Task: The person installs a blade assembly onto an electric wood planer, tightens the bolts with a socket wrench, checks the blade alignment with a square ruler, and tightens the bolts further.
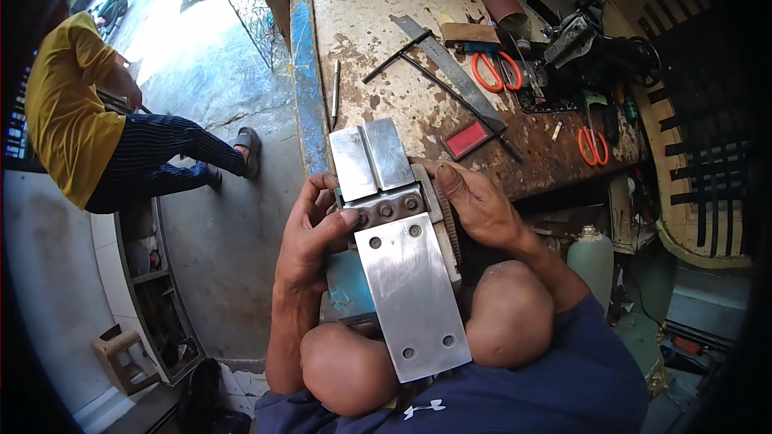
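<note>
An upturned electric planer (414, 297) rests between my knees, its smooth metal sole facing up. The front shoe (372, 158) has a groove along its middle. Between the two plates the cutter drum (386, 208) shows several bolts, and a ribbed belt (447, 225) runs along the right side. Part of the blue body (350, 285) shows at the left. My left hand (312, 229) grips the planer's left side, thumb on the drum's end. On the other side, my right hand (478, 201) is closed around the front edge near the belt, some fingers hidden behind it.
Ahead is a worn wooden table (354, 32) with a steel ruler (450, 68), a black T-handle wrench (450, 84), orange-handled scissors (498, 72) and a red pad (466, 139). A person in a yellow shirt (72, 104) stands left. A bottle (589, 257) stands low at right.
</note>
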A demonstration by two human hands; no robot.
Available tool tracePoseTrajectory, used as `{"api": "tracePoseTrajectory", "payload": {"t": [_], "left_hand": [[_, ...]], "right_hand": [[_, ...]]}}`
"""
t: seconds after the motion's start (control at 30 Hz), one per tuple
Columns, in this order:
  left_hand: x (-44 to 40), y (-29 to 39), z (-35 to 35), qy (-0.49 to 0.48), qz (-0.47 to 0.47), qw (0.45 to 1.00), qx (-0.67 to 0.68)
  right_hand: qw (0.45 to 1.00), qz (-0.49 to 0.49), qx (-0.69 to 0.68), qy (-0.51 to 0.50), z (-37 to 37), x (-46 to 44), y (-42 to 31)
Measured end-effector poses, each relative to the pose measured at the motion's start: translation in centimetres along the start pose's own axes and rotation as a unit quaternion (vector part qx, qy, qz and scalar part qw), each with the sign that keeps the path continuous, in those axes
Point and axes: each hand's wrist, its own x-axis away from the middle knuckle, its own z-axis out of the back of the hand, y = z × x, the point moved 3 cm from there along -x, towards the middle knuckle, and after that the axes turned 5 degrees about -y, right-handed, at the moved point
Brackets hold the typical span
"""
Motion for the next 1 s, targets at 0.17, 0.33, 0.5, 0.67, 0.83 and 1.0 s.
{"api": "tracePoseTrajectory", "payload": {"t": [0.17, 0.33, 0.5, 0.67, 0.83, 1.0], "left_hand": [[-1.7, 1.6, -0.6, -0.003, -0.053, 0.998, 0.04], [-3.5, 1.8, 0.2, 0.029, -0.043, 0.993, 0.109], [-4.4, 1.0, 1.8, 0.06, -0.066, 0.986, 0.144], [-3.8, 1.0, 1.0, 0.077, -0.071, 0.985, 0.137], [-4.7, 0.8, 1.8, 0.071, -0.062, 0.986, 0.136], [-4.7, 0.6, 1.8, 0.094, -0.058, 0.987, 0.113]], "right_hand": [[0.995, 0.002, -0.097, 0.028, -0.2, -1.3, -0.3], [0.984, -0.001, -0.176, 0.003, 0.4, -5.1, 1.8], [0.991, 0.026, -0.128, 0.024, 0.3, -5.9, 2.1], [0.989, 0.036, -0.133, 0.044, 0.3, -5.7, 2.0], [0.99, 0.049, -0.111, 0.068, 0.3, -5.7, 2.2], [0.986, 0.042, -0.146, 0.072, 0.3, -5.8, 2.6]]}}
